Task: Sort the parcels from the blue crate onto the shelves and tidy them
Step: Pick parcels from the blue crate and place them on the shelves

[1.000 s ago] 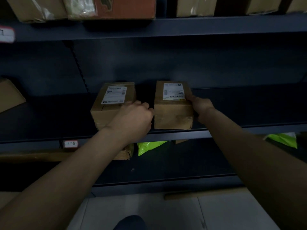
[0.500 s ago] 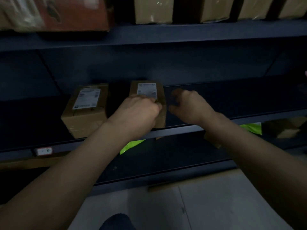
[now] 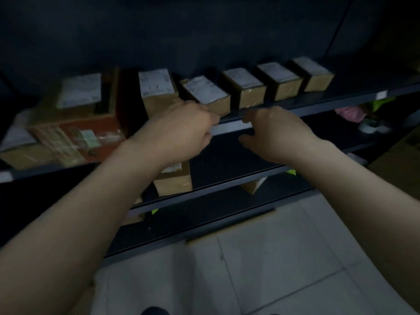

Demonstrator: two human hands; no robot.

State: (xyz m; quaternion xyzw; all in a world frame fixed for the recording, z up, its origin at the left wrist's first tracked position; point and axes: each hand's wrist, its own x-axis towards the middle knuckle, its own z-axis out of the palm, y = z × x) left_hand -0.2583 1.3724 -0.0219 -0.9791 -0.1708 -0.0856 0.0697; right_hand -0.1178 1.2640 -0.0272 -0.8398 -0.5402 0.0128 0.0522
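Observation:
Several small brown parcels with white labels stand in a row on a dark shelf [image 3: 322, 105]. One of them, a tilted parcel [image 3: 205, 93], sits crooked between an upright parcel [image 3: 156, 92] and a straight parcel [image 3: 246, 87]. My left hand [image 3: 181, 130] is curled at the tilted parcel's front corner; its fingertips are hidden behind the hand. My right hand [image 3: 275, 133] hovers in front of the shelf edge with loose, parted fingers and nothing in it. The blue crate is out of view.
A large red and brown box [image 3: 75, 130] fills the shelf's left side. One shelf down stands another brown parcel [image 3: 173, 180]. A pink bag [image 3: 350, 112] and green bags lie at the right. Grey floor tiles [image 3: 261, 269] lie below.
The view has swung to a different shelf with a row of parcels. Both hands left the two parcels they were setting down and came up to this shelf's front edge.

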